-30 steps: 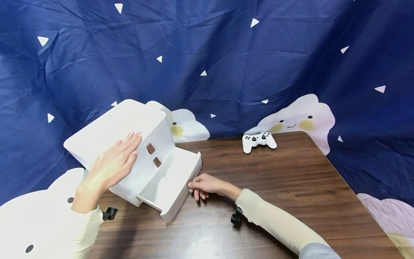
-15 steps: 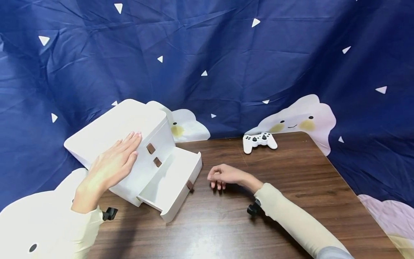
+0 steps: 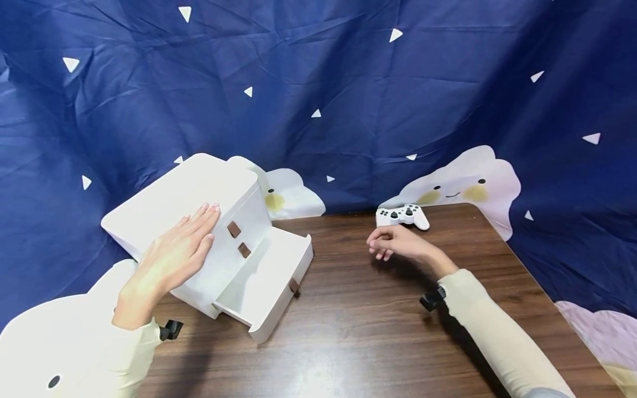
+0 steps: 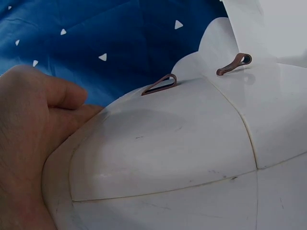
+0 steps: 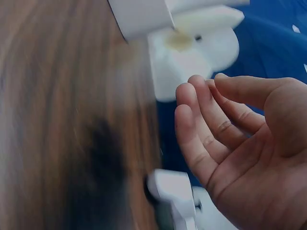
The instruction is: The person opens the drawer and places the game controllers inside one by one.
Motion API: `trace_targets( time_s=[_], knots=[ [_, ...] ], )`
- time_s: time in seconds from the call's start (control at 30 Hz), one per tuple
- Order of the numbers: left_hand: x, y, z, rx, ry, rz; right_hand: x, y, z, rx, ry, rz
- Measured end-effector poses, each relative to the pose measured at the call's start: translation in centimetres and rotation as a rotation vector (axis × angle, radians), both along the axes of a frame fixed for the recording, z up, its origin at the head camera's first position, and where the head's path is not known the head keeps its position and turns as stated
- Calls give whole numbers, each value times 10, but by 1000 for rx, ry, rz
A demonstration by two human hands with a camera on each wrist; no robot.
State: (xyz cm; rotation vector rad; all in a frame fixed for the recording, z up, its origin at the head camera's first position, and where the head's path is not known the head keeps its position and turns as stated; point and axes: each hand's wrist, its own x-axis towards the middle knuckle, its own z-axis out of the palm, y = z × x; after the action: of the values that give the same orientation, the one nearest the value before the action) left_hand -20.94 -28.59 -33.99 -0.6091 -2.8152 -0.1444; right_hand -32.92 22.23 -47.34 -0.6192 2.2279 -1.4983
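A white drawer box (image 3: 184, 182) stands at the left of the table, its bottom drawer (image 3: 283, 265) pulled out. Nothing shows inside the visible part of that drawer. My left hand (image 3: 174, 254) lies flat on the top of the box near its front edge, fingers straight. Brown pull tabs (image 4: 160, 85) stick out from the front of the box. My right hand (image 3: 400, 243) hovers over the table just in front of a white game controller (image 3: 418, 217), partly covering it. In the right wrist view its fingers (image 5: 225, 120) are loosely bent and hold nothing.
The brown wooden table (image 3: 358, 320) runs to the right and front. A blue curtain (image 3: 348, 66) with white triangles and clouds hangs right behind it. Black wrist cameras (image 3: 432, 298) are strapped to both sleeves.
My right hand has let go of the drawer's brown tab and moved right and back to the controller. My left hand and the box have stayed in place.
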Motion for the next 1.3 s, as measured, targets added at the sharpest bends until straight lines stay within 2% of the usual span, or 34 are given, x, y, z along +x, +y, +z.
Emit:
trace_targets(
  time_s=[0.23, 0.33, 0.5, 0.6, 0.73, 0.93, 1.3],
  knots=[
    [-1, 0, 1, -1, -5, -1, -16, 47, 9, -47, 0, -119],
    [0, 0, 1, -9, -5, -1, -25, 64, 11, -35, 31, -171],
    [-1, -1, 0, -10, -2, 2, -39, 83, 13, 37, 104, -301],
    [-1, -1, 0, 0, -9, 7, -47, 90, 11, 80, 122, -377],
    [-1, -1, -1, 8, -17, 11, -55, 95, 7, 106, 124, -439],
    [-1, 0, -2, -1, -18, 13, -64, 100, -4, 134, 91, -462],
    [-2, -1, 1, -3, -28, 25, -74, 102, -21, 192, 54, -385]
  ],
)
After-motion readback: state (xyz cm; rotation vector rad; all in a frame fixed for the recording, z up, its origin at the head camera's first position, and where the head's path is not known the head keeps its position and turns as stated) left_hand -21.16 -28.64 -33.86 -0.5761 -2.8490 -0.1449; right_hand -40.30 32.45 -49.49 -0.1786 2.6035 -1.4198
